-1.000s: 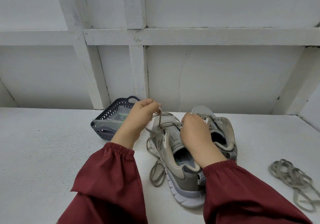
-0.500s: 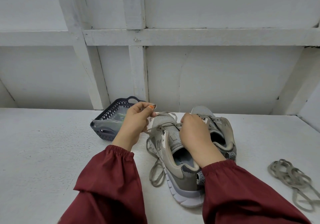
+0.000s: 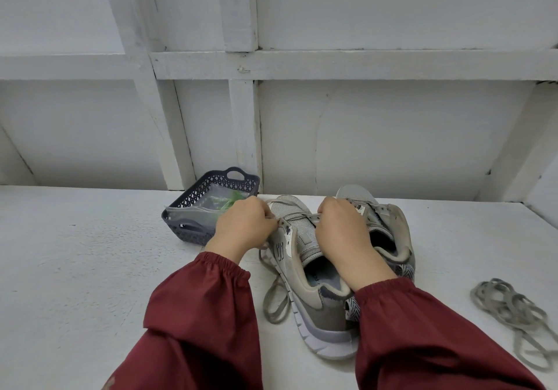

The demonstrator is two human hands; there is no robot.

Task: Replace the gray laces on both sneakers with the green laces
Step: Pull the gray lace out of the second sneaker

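Two grey sneakers stand side by side on the white table, toes pointing away. On the left sneaker a grey lace still runs across the front eyelets and hangs loose down its left side. My left hand pinches that lace at the left eyelets. My right hand pinches the lace over the tongue. The right sneaker is partly hidden behind my right hand. Green laces lie in a clear bag inside the dark basket.
A removed grey lace lies coiled on the table at the right. The basket stands left of the shoes near the white panelled wall. My red sleeves cover the near edge of the table.
My left hand has come down from a raised pull above the shoe to the left eyelets. The right hand stays on the tongue area.
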